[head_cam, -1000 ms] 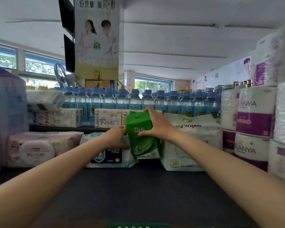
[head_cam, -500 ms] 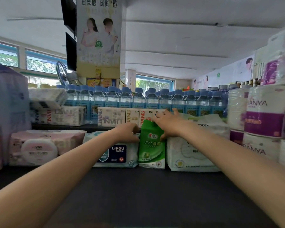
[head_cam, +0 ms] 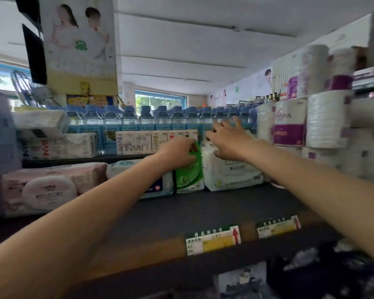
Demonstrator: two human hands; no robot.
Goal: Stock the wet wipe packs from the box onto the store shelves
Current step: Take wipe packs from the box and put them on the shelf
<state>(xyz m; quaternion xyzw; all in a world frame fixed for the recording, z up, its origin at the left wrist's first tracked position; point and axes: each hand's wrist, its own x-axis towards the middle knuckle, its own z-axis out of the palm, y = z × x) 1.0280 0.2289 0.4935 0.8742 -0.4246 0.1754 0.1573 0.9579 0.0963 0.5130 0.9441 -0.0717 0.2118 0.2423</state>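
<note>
The left hand [head_cam: 177, 154] has its fingers curled over the top of the upright green plastic wet wipe pack [head_cam: 189, 175], gripping its upper edge. The right hand [head_cam: 227, 140] is held just above the neighbouring pack with its fingers spread apart and straight, holding nothing.

The green pack stands on the dark shelf [head_cam: 203, 212], wedged between a white-and-blue flat wipe pack [head_cam: 160, 186] on its left, partly hidden by the left forearm, and a bulky white soft wipe pack [head_cam: 231, 173] on its right, touching both. Further left lies a pink wipe pack with a white oval lid [head_cam: 50, 188]. Behind, on a raised ledge, sit white tissue cartons [head_cam: 136, 143] and a row of blue-capped water bottles [head_cam: 147, 117]. White paper rolls with purple labels [head_cam: 289, 124] are stacked at the right. Price tags [head_cam: 212, 240] line the shelf's front edge.
</note>
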